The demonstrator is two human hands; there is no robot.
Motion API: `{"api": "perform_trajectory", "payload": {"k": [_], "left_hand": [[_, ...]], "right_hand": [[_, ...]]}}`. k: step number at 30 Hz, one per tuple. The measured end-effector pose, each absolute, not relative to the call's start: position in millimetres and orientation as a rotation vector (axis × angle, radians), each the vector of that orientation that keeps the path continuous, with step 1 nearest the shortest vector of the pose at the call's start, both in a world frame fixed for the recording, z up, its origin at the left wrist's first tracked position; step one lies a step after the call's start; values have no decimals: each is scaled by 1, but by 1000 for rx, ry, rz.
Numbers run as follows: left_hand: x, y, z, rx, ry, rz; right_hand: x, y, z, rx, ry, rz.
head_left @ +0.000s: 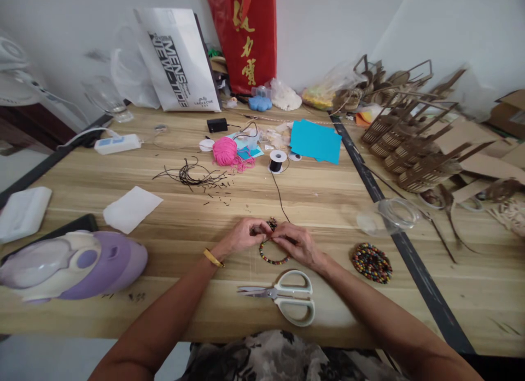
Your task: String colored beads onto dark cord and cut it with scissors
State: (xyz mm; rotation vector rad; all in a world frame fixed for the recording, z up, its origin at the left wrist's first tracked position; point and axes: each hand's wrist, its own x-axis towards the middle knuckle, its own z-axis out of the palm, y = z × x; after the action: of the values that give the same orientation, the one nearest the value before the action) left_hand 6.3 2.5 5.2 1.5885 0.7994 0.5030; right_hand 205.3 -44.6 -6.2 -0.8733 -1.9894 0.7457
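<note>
My left fingers [257, 228] and right fingers [290, 236] pinch a multicoloured beaded loop [274, 262]
It bows towards me; pale wood-grain desk [192, 222], grey-white wall [324, 31] beyond.

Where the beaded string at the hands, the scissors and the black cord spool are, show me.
Beaded string [275, 262] at the hands: head view, beads of its lower curve.
Scissors [272, 293]: head view, pivot between blades and handles.
Black cord spool [276, 165]: head view, the wound cord.
</note>
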Motion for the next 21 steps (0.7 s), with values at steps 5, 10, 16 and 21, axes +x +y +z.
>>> {"api": "perform_trajectory", "payload": {"k": [5,10,16,21], "left_hand": [[4,4,-1,1586,778,500],[4,6,-6,1638,755,461],[4,5,-5,1733,789,440],[3,5,-8,1759,807,442]], "right_hand": [[206,-45,-7,-868,-1994,714],[206,-44,-8,-858,-1981,701],[205,-45,-5,-849,-1986,710],[204,-47,-4,-934,-1960,737]]}}
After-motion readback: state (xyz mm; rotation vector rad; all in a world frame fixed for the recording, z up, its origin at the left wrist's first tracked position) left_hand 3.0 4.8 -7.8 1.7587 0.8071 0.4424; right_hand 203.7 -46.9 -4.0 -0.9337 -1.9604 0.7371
